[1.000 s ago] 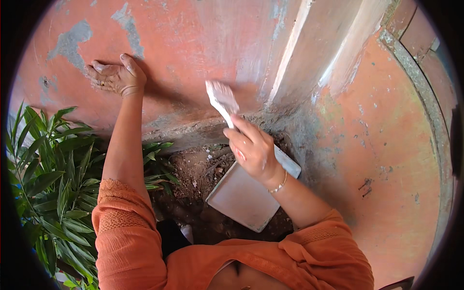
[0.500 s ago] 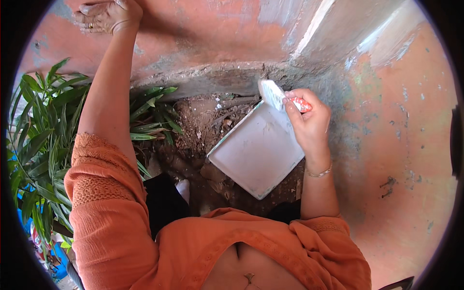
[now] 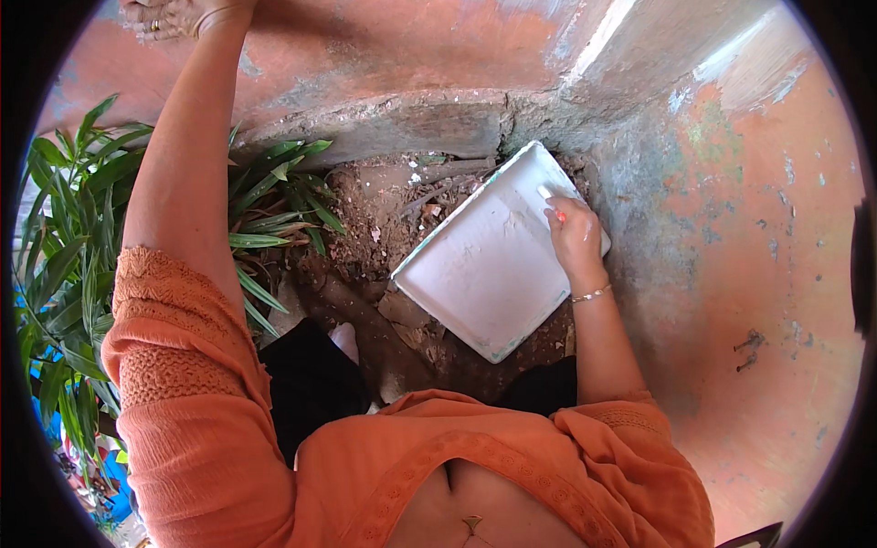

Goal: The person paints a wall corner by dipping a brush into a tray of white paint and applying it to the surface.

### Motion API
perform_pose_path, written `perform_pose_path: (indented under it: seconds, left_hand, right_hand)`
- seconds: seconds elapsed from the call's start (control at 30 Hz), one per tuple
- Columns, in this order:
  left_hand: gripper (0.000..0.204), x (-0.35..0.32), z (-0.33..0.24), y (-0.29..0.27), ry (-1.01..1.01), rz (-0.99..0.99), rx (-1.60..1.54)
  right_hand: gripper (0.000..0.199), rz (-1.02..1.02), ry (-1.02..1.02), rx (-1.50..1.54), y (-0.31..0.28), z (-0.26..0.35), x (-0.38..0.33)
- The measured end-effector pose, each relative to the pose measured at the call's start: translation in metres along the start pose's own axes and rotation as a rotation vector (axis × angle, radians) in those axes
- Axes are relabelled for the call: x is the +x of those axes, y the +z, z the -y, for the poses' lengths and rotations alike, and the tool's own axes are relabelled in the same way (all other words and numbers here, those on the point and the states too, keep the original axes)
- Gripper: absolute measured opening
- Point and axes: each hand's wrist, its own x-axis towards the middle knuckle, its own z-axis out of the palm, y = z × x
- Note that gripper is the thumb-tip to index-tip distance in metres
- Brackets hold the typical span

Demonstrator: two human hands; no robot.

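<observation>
The white square tray (image 3: 489, 265) lies tilted on the bare soil (image 3: 384, 219) at the foot of the wall, one corner pointing up toward the cracked concrete ledge (image 3: 402, 123), another down toward the person's waist. Its inner face looks dusty and pale, with a thin greenish line along the rim. At the tray's upper right corner sits the right hand (image 3: 574, 239), fingers curled in a tight grip around something slim with a reddish tip (image 3: 559, 216), pressed against the tray's surface; most of that object is hidden under the fingers, so I cannot tell what it is. A thin bracelet (image 3: 592, 294) rings that wrist. Up at the top left, the left hand (image 3: 178, 14) is flat on the orange-painted wall (image 3: 384, 46), fingers spread and holding nothing, rings showing on the fingers, the arm stretched long from an orange lace-edged sleeve (image 3: 169, 365). Around the tray the soil is strewn with small twigs and pale scraps. To the left, a leafy green plant (image 3: 73, 237) with long narrow blades spreads out, some leaves reaching in under the outstretched arm toward the soil. On the right, the worn orange floor (image 3: 758, 301) shows grey-green patches and dark marks.
</observation>
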Motion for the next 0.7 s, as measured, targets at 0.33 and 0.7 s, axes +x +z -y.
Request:
perform_pose_path:
  seconds: [0.33, 0.7]
  left_hand:
    - [0.078, 0.008, 0.003, -0.006, -0.068, 0.115, -0.011]
    - [0.102, 0.02, 0.0, -0.032, -0.027, 0.522, -0.222]
  right_hand:
    - [0.012, -0.069, 0.002, 0.205, -0.01, 0.015, 0.011]
    - [0.007, -0.053, -0.074, -0.006, -0.005, 0.011, 0.015]
